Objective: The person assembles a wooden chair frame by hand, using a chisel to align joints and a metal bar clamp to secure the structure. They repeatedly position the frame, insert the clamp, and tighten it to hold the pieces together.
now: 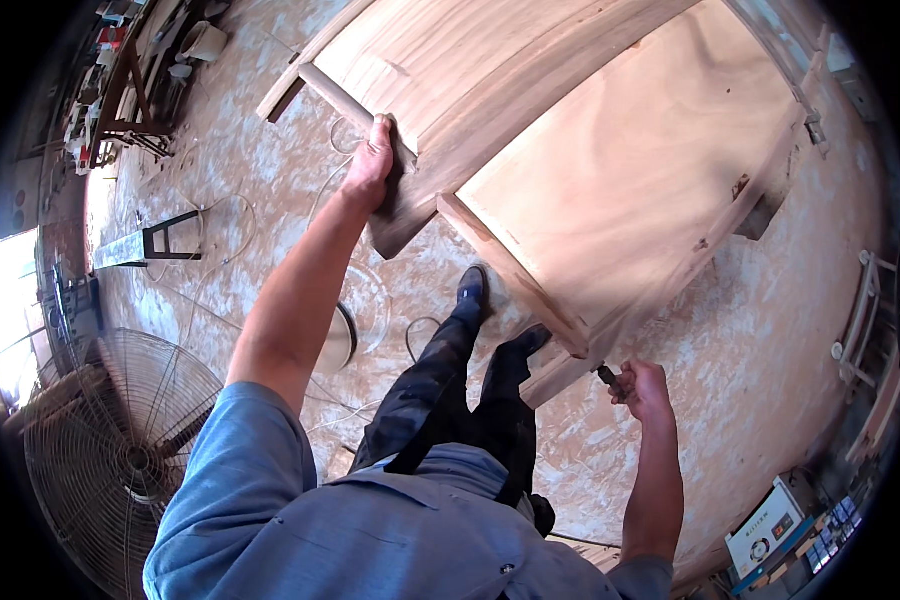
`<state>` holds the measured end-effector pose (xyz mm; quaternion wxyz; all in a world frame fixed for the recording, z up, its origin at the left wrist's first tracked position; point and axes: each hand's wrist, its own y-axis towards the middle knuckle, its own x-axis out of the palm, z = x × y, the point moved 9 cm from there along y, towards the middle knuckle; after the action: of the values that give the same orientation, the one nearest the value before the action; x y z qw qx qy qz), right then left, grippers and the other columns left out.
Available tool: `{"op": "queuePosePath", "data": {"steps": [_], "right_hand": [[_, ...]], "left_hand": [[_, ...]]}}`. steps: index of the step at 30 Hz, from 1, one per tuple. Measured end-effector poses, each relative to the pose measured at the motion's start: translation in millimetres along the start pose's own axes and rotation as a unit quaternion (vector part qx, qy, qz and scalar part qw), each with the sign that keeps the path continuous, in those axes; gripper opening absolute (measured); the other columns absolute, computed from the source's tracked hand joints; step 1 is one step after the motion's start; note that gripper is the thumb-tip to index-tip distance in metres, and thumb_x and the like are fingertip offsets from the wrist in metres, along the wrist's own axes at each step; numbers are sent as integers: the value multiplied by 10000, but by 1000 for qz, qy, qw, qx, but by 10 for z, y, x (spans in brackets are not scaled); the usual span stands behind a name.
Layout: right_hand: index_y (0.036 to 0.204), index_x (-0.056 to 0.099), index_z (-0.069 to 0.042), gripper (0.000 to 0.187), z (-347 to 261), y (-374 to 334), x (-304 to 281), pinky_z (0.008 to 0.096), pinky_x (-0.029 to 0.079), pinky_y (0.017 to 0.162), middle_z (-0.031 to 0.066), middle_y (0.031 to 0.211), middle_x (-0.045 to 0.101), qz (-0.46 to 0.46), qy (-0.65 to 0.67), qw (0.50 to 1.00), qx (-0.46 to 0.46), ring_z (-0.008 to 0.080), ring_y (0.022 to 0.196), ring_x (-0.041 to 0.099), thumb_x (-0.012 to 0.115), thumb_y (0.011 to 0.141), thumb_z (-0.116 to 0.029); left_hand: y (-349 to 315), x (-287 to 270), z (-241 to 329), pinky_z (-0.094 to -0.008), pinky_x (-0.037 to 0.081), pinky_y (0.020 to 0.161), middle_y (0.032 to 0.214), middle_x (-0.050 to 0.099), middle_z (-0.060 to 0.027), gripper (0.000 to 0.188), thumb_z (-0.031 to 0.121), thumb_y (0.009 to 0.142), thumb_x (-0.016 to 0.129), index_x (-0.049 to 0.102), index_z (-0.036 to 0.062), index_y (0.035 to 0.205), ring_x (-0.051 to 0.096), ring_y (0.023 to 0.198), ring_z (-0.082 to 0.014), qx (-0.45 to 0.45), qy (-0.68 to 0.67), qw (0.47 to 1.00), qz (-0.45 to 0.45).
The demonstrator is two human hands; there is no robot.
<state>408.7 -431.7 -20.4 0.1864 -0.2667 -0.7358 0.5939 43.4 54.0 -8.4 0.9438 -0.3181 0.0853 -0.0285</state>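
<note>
Two hands are curled: the left hand (373,165) grips a wooden frame (425,190); the right hand (640,388) holds a small dark tool (607,375), its kind unclear.

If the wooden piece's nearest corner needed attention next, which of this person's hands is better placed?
Probably the right hand: it is beside that corner, though holding a small dark object. The left hand grips the wooden piece farther up.

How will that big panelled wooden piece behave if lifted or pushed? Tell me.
The wooden piece is probably stiff, given its thick rails. It may feel heavy and awkward to lift, being far broader than the left hand gripping its edge. Its broad, flat shape suggests sliding rather than rolling.
</note>
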Motion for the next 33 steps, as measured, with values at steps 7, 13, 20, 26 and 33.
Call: {"op": "queuePosePath", "data": {"steps": [7,13,20,26,33], "right_hand": [[794,540,-48,183,137,128,-29,424,420,404,94,540,543,-8,-9,998,59,286,473,574,478,887,-193],[796,522,-77,179,205,267,-6,431,443,508,118,610,574,-53,-28,993,103,307,528,584,464,893,-215],[909,483,-73,278,255,241,-115,439,436,451,158,658,590,8,33,998,61,294,494,567,502,920,-351],[1041,450,-69,300,174,-172,-94,420,504,481,161,754,630,88,140,979,-117,272,564,613,450,947,-354],[1056,480,-54,231,258,-209,-72,403,523,503,151,790,628,72,165,973,-142,259,612,628,432,934,-244]], "left_hand": [[-319,75,205,-328,389,949,1181,563,-193,747,558,912,427,487,-105,1254,515,1089,-222,18,18,999,36],[-148,-30,129,-349,393,938,1175,566,-227,776,572,908,418,483,-125,1244,524,1080,-255,25,12,999,21],[-502,147,442,-333,432,827,1021,616,-161,752,594,919,372,556,-93,1162,553,912,-218,84,94,992,-11],[-198,154,148,-325,439,840,1063,600,-97,716,617,895,440,546,-16,1211,550,969,-183,37,-29,997,-62],[-186,270,97,-326,396,964,1210,563,-60,661,586,917,437,502,42,1289,520,1098,-175,-1,-128,985,-116]]}}
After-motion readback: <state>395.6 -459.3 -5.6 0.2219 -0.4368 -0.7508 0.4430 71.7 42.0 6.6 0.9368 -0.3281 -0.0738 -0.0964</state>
